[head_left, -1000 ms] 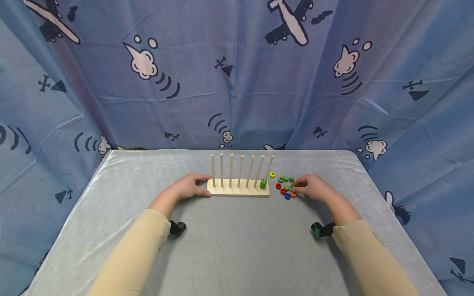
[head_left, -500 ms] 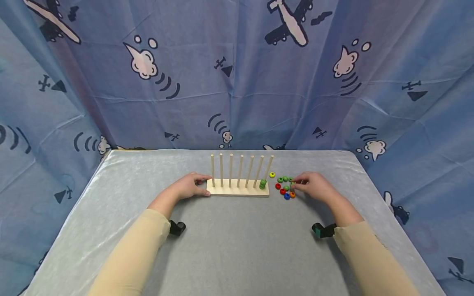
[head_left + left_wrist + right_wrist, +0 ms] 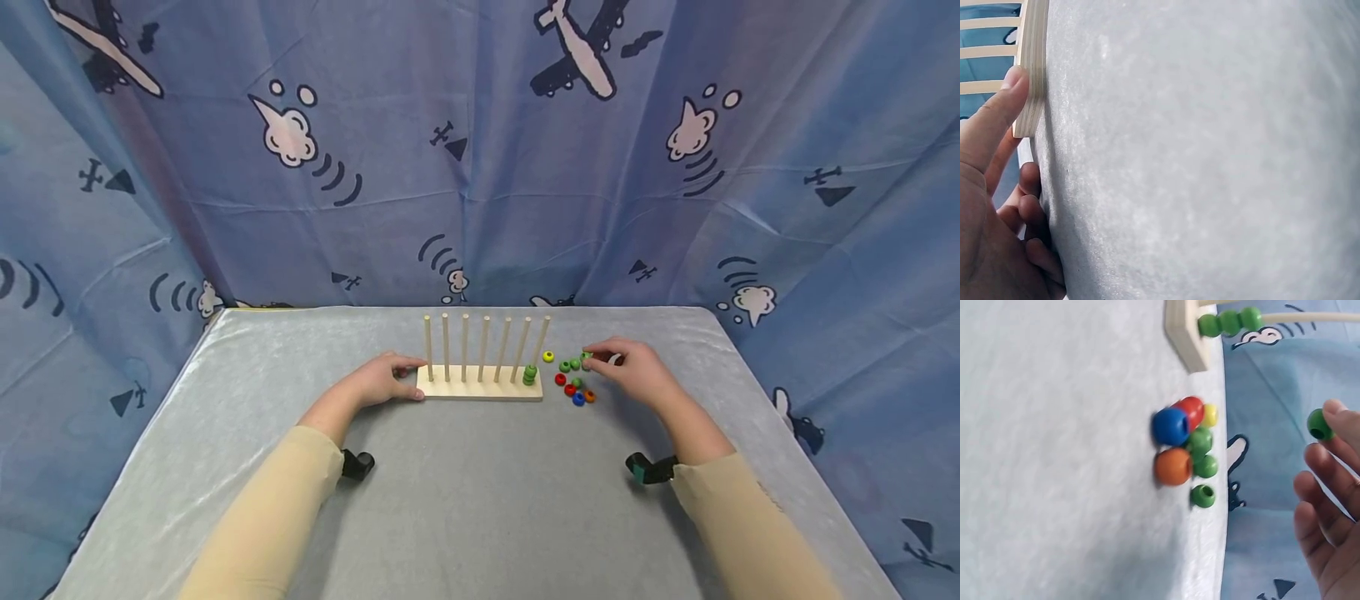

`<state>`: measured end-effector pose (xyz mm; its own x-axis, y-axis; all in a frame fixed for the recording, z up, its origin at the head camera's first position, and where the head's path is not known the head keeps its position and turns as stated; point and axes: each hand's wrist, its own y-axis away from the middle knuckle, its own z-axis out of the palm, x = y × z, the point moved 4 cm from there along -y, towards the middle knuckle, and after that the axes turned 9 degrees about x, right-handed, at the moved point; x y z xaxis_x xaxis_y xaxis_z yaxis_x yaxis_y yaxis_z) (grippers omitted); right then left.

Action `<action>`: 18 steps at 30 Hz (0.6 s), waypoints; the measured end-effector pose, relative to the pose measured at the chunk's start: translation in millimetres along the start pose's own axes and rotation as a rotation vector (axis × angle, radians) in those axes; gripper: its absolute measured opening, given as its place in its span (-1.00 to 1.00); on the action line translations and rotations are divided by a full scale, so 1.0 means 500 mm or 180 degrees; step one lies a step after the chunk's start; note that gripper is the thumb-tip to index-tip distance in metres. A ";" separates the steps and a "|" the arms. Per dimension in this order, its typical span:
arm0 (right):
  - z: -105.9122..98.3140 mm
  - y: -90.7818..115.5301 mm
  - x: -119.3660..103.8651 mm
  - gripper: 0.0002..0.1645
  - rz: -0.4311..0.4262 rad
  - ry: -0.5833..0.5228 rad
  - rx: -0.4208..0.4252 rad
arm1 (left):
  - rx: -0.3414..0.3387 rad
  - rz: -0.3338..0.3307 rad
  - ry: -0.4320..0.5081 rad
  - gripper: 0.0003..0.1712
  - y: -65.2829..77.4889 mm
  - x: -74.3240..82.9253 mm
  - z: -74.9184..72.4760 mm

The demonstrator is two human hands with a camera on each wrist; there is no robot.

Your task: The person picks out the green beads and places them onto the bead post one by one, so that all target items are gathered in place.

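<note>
My left hand [image 3: 382,377] grips the left end of a wooden peg board [image 3: 480,392]. In the left wrist view its thumb lies on the base [image 3: 1033,69], with a finger behind. Several upright pegs rise from the board, and green beads [image 3: 1230,322] are stacked on the rightmost one. Thumb and finger of my right hand [image 3: 633,369] pinch a green bead [image 3: 1319,425], held above the table, its hole facing the right wrist camera. Loose beads lie between board and right hand: a blue bead [image 3: 578,399], an orange bead [image 3: 589,397], red beads [image 3: 560,379] and several green ones.
A yellow bead [image 3: 548,357] sits behind the other loose beads, near the board's right end. A pale grey cloth [image 3: 480,500] covers the table. Behind its far edge hangs a blue curtain [image 3: 405,225] printed with airplanes.
My right hand has risen from the loose beads, carrying a green bead up and away from the table. My left hand stays on the board's end.
</note>
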<state>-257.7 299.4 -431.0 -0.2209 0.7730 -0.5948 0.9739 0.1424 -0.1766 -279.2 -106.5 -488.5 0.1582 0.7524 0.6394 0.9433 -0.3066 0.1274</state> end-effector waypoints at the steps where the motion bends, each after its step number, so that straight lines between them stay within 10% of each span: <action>1: -0.001 -0.001 -0.005 -0.60 0.0001 -0.0039 0.0034 | 0.0003 0.0005 0.0005 -0.22 -0.001 -0.001 0.001; 18: -0.037 -0.013 -0.158 -0.66 -0.0525 -0.0755 0.0777 | 0.0002 -0.0031 0.0012 -0.21 -0.004 -0.005 0.003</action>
<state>-245.5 248.9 -368.4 -0.4074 0.5833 -0.7027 0.8896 0.0794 -0.4498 -281.0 -106.9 -491.4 0.1479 0.7531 0.6410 0.9450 -0.2989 0.1331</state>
